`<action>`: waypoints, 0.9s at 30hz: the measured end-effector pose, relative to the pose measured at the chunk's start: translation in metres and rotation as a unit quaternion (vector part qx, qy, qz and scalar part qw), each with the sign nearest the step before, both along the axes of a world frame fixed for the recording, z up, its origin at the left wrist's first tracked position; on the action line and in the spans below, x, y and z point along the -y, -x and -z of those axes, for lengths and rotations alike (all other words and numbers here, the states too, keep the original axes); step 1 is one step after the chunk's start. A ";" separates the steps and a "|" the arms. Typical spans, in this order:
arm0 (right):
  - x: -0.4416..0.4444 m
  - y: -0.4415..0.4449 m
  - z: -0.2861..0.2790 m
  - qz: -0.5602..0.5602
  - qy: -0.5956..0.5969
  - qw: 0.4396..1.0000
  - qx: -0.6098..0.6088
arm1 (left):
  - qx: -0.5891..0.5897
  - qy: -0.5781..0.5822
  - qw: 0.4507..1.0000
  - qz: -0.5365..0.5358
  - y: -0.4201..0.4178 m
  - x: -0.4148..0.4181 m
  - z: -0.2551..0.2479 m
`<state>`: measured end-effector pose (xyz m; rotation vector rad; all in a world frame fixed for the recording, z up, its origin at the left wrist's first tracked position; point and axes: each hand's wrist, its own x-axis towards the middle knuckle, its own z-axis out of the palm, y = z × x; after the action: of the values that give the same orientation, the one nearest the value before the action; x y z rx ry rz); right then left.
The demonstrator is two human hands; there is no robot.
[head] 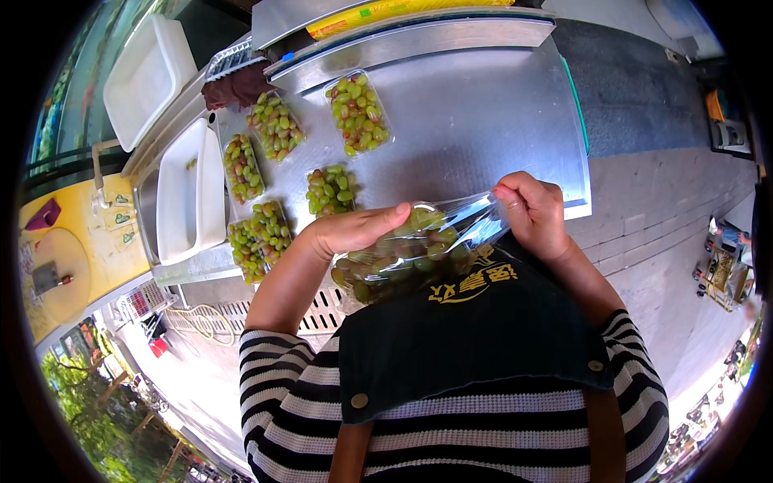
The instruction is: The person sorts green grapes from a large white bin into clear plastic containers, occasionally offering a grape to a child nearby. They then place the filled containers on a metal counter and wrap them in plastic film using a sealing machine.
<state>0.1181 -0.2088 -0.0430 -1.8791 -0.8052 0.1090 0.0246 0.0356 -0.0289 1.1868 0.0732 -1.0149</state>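
Observation:
Close to my apron, a clear plastic tray of green and reddish grapes [404,259] is covered with cling film. My left hand [362,229] lies on the tray's upper left side, thumb extended over the film. Pinched in my right hand [534,211] is the cling film [477,220], stretched out from the tray's right end. Beyond my hands, an uncovered-looking tray of grapes [359,115] rests on the steel table, and another grape tray [329,190] sits just past my left hand. Several more grape trays [275,127] stand at the left; the undersides of my fingers are hidden.
The stainless steel table [471,115] has a raised metal ledge [416,51] along its far side. A white plastic tub [190,193] sits in the sink at left, with another white tub [145,84] beyond. A dark cloth [232,87] lies near empty clear trays [232,60].

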 end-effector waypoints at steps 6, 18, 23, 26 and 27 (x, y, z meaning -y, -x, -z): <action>-0.030 0.007 0.043 -0.070 0.020 0.989 -0.127 | 0.064 0.037 0.997 -0.020 0.007 -0.002 0.020; -0.091 0.042 0.045 -0.341 -0.076 0.768 -0.536 | 0.020 -0.103 0.981 -0.161 0.028 -0.007 -0.022; -0.099 0.046 0.079 -0.434 -0.039 0.791 -0.430 | 0.049 -0.130 0.973 -0.186 0.028 -0.008 -0.023; -0.100 0.045 0.075 -0.460 -0.068 0.771 -0.435 | 0.000 -0.142 0.964 -0.224 0.030 -0.006 -0.019; -0.099 0.043 0.069 -0.464 -0.079 0.762 -0.446 | -0.011 -0.165 0.957 -0.239 0.030 -0.005 -0.020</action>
<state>0.0746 -0.1095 -0.1119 -0.8855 -0.9119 1.3958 -0.0051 0.0402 -0.0092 1.3714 0.5402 -0.5967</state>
